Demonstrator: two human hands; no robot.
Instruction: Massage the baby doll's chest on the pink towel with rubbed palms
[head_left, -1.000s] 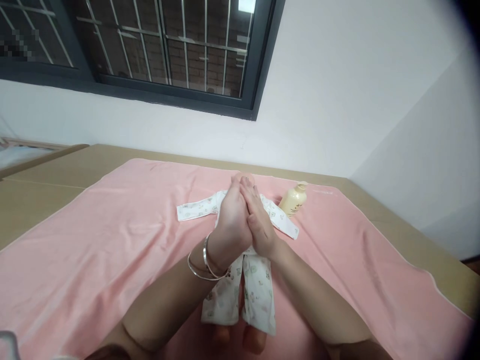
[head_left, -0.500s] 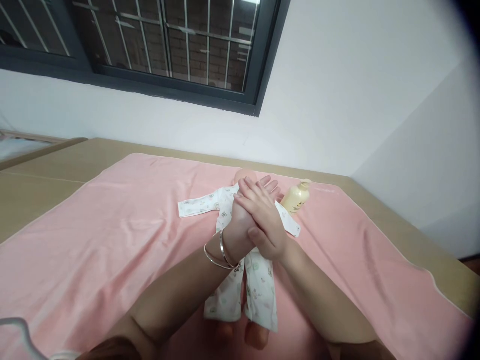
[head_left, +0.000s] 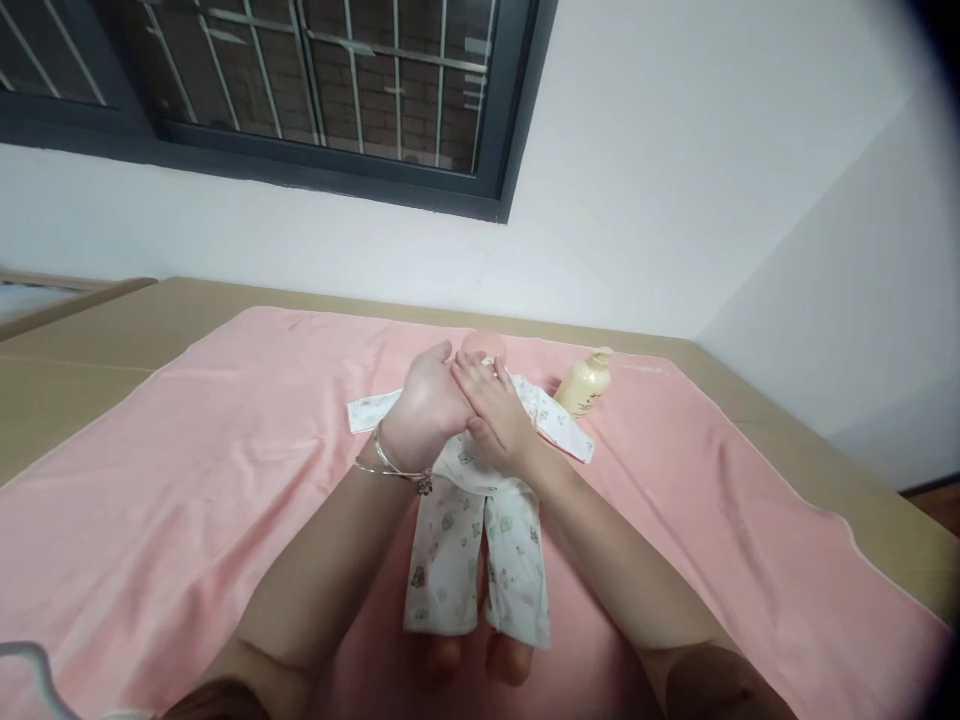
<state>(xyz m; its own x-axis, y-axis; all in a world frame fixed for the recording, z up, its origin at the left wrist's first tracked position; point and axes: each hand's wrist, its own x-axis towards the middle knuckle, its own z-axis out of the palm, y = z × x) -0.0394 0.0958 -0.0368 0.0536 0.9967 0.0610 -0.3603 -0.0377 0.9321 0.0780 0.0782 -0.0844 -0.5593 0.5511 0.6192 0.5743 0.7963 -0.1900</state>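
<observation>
My left hand (head_left: 429,402) is turned palm up, with bracelets on its wrist and its thumb held out. My right hand (head_left: 501,412) lies with straight fingers across the left palm and fingers. Both hands are open and touch each other; no object shows between them. Beneath them a doll (head_left: 442,560) lies on its back in a white printed top and trousers, arms spread and feet towards me. My hands hide much of its chest and part of its head. A pale yellow pump bottle (head_left: 586,384) leans beside the doll's sleeve on the right.
A creased pink cloth (head_left: 247,430) covers most of the tan surface (head_left: 97,385). Behind stand a white wall (head_left: 615,200) and a dark-framed window (head_left: 495,150) with bars. A grey cable (head_left: 41,665) curves in at the lower left.
My hands have slid apart sideways: the left hand has moved left and its palm shows more, while the right hand has shifted slightly left. More of the doll's top shows. The view has shifted slightly.
</observation>
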